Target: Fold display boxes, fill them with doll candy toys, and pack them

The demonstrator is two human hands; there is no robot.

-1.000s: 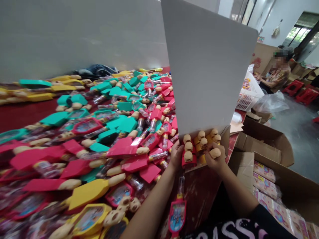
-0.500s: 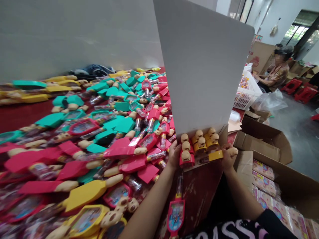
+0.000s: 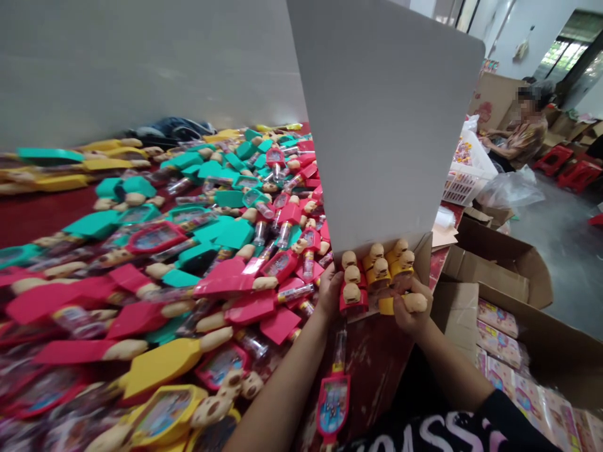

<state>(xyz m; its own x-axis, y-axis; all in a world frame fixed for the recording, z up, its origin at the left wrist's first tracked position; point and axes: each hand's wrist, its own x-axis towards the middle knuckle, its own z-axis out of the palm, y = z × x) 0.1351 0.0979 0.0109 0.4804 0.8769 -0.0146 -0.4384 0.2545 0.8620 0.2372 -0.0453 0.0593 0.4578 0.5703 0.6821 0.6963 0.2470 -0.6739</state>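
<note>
yellow toy clasped in the fingers of the right hand; the left hand (over by that toy heap) grips the open box.

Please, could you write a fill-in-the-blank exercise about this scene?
The right hand holds a ____ plastic toy with a rounded beige head.
The left hand touches an open brown box made of ____.
In the picture, the latticed white plastic basket stands to the ____ of the tall, flat grey panel.
Missing words: yellow; cardboard; right.
</note>
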